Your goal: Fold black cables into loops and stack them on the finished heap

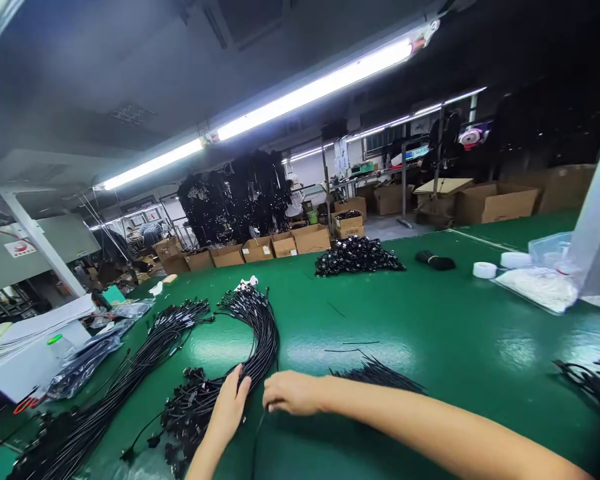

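Note:
My left hand [230,405] rests flat, fingers apart, on a curved bundle of black cables [253,333] that lies on the green table [430,333]. My right hand [293,393] is just to its right, with fingertips pinched on a single thin black cable [258,433] that trails toward me. The bundle's plug ends [187,407] are heaped left of my left hand. A second long bundle of black cables [145,360] lies further left. A small bunch of black cable ties [380,375] lies right of my right wrist.
A pile of coiled black cables [357,255] sits mid-table at the back, with white tape rolls [484,269] and plastic bags [540,287] at the right. A white box [25,367] and bags sit at the left. Cardboard boxes [260,249] line the far edge.

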Demonstrator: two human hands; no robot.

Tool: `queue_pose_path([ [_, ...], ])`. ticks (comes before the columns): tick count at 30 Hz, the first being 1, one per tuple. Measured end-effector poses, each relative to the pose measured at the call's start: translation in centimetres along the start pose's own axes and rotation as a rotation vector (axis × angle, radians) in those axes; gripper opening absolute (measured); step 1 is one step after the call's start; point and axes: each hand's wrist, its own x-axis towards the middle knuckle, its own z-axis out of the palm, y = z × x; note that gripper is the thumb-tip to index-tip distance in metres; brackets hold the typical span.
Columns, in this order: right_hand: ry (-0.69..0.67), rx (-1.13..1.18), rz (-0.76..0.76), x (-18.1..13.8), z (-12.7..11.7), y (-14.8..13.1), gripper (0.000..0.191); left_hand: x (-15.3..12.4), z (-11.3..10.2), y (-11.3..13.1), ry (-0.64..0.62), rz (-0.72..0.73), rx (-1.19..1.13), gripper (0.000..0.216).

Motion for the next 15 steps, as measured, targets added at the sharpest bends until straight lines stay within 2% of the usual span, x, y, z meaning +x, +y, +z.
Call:
queue_pose_path([
  [3,-0.065,0.141,0.055,-0.6,1.6,0.9,0.018,4.9,1.3,-0.4,-0.007,-0.059,0.028,0.075],
  [5,-0.035,0.255,0.129,-0.8,1.2,2.4,0.023,7.8,2.5,-0.6,-0.015,-0.099,0.043,0.08],
  [8,0.218,0.387,0.312,0.4,-1.5,6.0,0.021,12.2,4.7,-0.5,0.027,-0.166,0.03,0.064],
  [11,0.47,0.463,0.498,3.1,-5.2,10.0,0.029,16.7,6.7,-0.4,0.138,-0.24,-0.021,0.051],
  [13,0.556,0.497,0.578,5.4,-7.1,12.4,0.029,19.6,7.7,-0.5,0.206,-0.265,-0.069,0.047],
  [15,0.607,0.515,0.619,8.0,-8.3,14.4,0.029,22.3,8.6,-1.1,0.24,-0.217,-0.108,0.046],
])
